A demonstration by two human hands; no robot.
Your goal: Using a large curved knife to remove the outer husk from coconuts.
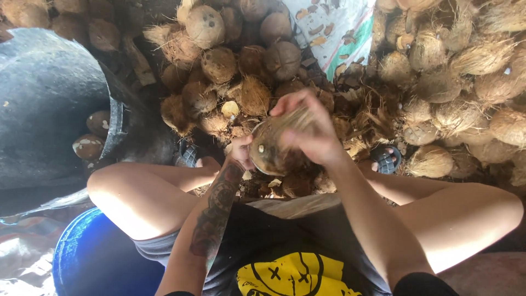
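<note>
- Head view: the right hand is grasping the top of a husked coconut, its fingers curling over loose fibres.
- The left hand is supporting the coconut from below, fingers mostly hidden.
- The coconut is sitting between the knees, above a coconut pile.
- A black tub is standing at the left.
</note>
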